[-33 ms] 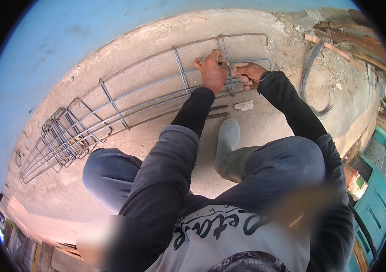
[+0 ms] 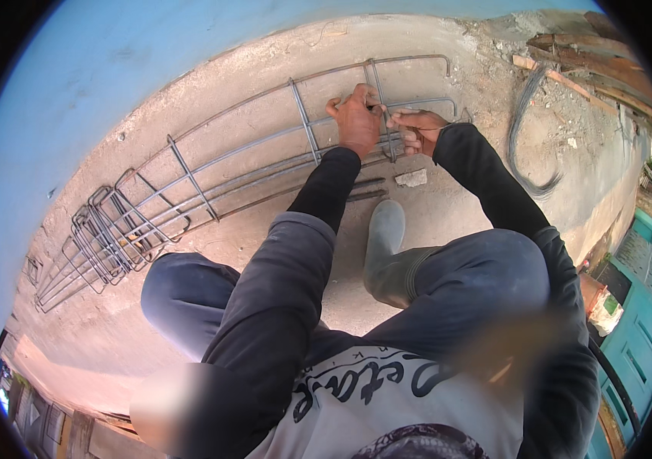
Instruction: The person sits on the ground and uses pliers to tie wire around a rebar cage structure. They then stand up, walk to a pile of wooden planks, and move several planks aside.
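A long cage of steel reinforcing bars (image 2: 242,144) lies on the ground, its lengthwise bars crossed by bent stirrups. My left hand (image 2: 356,121) is at the stirrup (image 2: 372,73) near the cage's right end, thumb out to the left and fingertips curled in by the bar. What those fingertips pinch is too small to make out. Just right of that stirrup, my right hand (image 2: 420,130) is closed, its fingertips close to the left hand's. A thin tie wire (image 2: 465,115) trails from it past the wrist.
Several loose stirrups (image 2: 100,222) are bunched around the cage's left end. A bundle of thin wire (image 2: 519,138) lies to the right, near wooden boards (image 2: 590,65). A broken chunk (image 2: 411,178) sits by my boot (image 2: 387,226). A blue wall (image 2: 96,84) runs along the far side.
Both hands have shifted very slightly to the left. The cage appears in almost the same place.
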`<state>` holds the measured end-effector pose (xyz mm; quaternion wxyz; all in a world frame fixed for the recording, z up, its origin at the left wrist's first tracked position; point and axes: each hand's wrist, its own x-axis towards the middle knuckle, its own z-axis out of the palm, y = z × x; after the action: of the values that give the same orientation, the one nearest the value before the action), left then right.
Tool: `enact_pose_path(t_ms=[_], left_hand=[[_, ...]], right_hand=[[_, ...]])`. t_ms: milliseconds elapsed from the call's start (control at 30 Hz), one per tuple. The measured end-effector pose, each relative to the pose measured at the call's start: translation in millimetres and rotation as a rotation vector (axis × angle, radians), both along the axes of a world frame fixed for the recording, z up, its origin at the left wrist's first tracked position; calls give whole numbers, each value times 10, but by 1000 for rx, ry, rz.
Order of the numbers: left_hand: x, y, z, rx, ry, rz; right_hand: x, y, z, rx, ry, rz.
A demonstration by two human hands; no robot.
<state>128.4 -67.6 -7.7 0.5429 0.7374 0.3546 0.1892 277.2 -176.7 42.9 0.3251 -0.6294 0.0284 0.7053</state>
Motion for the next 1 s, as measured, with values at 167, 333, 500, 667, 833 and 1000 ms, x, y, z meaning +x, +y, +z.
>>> enact_pose_path(t_ms=[167, 333, 500, 667, 833, 1000], left_hand=[[-219, 290, 123, 52, 42, -202], [-457, 393, 117, 213, 106, -349], [-549, 494, 82, 233, 252, -410], [-614, 482, 2, 344, 243, -383], [-556, 415, 45, 345, 213, -388], [-538, 464, 34, 321, 173, -363]], right_hand=[[-941, -402, 97, -28, -252, -118], [-1429, -691, -272, 141, -520, -145], [-1549, -946, -429, 571, -1241, 600], [-1713, -778, -380, 633, -1391, 1137], [-1696, -770, -656, 724, -1509, 1209], [-1632, -632, -331, 671, -1250, 1286]])
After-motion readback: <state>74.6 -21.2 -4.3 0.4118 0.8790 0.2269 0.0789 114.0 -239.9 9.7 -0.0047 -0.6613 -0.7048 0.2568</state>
